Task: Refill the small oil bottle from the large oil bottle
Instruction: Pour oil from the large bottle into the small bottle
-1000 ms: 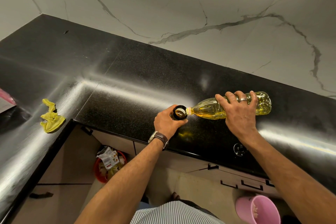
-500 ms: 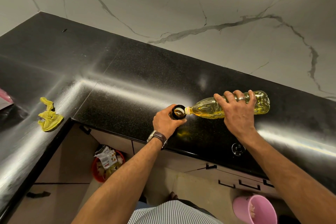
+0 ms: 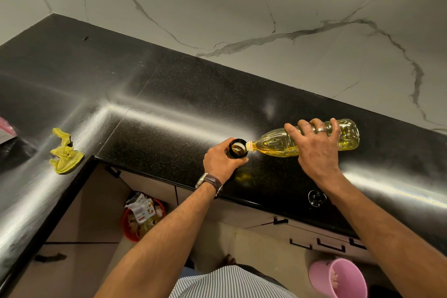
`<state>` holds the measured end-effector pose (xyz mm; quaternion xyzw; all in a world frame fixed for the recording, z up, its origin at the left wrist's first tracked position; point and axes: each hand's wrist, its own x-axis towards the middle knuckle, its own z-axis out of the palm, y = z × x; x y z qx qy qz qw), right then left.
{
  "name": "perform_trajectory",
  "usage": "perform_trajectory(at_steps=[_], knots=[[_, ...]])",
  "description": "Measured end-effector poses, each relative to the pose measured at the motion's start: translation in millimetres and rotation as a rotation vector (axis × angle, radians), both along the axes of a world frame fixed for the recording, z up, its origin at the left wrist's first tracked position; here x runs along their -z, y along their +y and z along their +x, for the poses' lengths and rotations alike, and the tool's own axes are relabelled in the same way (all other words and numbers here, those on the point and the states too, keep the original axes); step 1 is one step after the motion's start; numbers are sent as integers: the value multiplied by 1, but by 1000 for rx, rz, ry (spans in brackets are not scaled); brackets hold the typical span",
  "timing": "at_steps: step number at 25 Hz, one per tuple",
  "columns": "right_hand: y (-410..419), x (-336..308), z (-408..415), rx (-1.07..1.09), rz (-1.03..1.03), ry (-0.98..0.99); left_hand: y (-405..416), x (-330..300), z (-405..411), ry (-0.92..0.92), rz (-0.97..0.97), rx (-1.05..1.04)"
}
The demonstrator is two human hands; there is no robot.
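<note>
The large clear plastic oil bottle, holding yellow oil, lies tipped almost level above the black countertop. My right hand grips it around the middle from above. Its neck touches the open mouth of the small dark oil bottle, which stands upright near the counter's front edge. My left hand is wrapped around the small bottle's body, hiding most of it. Oil shows inside the small bottle's mouth.
A small clear cap-like object lies on the counter by my right forearm. A yellow cloth sits on the left counter wing. Below are a red bin of rubbish, a pink bucket and cabinet drawers. A marble wall backs the counter.
Both hands and both bottles hold the same pose; only the camera shifted slightly. The large bottle stays tipped into the small one.
</note>
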<state>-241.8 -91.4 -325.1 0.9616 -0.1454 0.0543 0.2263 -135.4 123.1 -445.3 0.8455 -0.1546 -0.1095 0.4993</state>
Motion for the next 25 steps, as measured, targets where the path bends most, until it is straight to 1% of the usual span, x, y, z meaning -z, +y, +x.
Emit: perform_trajectory(at_steps=[25], knots=[[2, -8, 5, -40, -10, 11, 0, 2, 1, 0, 6, -2]])
